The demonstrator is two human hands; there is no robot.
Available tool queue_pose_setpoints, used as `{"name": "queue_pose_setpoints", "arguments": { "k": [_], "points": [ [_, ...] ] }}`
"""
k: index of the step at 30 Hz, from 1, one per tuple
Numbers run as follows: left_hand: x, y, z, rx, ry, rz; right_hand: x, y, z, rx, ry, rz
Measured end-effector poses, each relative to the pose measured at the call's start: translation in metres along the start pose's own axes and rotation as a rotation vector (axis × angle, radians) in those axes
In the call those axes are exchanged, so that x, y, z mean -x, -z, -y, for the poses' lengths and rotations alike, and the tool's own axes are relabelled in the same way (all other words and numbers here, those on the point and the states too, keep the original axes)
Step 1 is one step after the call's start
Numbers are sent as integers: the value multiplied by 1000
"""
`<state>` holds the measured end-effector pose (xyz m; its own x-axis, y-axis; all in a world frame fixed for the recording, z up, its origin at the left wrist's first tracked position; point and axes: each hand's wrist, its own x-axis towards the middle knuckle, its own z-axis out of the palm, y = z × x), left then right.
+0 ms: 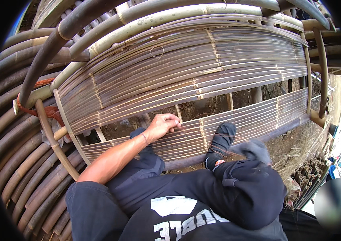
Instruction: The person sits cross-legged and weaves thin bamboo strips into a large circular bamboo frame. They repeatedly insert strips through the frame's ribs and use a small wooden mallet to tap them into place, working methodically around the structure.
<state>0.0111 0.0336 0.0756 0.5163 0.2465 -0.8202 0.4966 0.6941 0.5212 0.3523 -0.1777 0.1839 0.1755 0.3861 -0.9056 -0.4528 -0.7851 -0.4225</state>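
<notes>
My bare left hand is closed in a pinch at the upper edge of the nearest band of bamboo slats. A thin reddish-brown strand runs in loose loops from near its fingertips toward my right side. My right hand, in what looks like a grey glove, is smeared by motion over the near edge of the bench; its fingers cannot be made out. The slats form a long bamboo bench seat, with a gap between the far band and the near one.
My feet, one in a dark sock-like shoe, rest on the near slats. Through the gap show soil and crosspieces. Bent bamboo poles are stacked at left. Orange binding wraps the left corner. Cut bamboo tubes lie at right.
</notes>
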Motion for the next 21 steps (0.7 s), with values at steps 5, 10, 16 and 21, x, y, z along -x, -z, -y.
{"name": "queue_pose_setpoints", "arguments": {
  "k": [5, 10, 16, 21],
  "points": [
    [-11, -7, 19, -78, -5, -271, 116, 186, -60, -164, 80, -496],
    [-39, -5, 32, -117, -182, -341, 133, 249, -94, 1264, -317, -873],
    [-50, -11, 36, 186, 88, -148, -25, 46, -40, 1326, 841, -631],
    [-54, -7, 41, 104, 88, -57, -92, -129, -7, 1488, 813, 216]
  ]
}}
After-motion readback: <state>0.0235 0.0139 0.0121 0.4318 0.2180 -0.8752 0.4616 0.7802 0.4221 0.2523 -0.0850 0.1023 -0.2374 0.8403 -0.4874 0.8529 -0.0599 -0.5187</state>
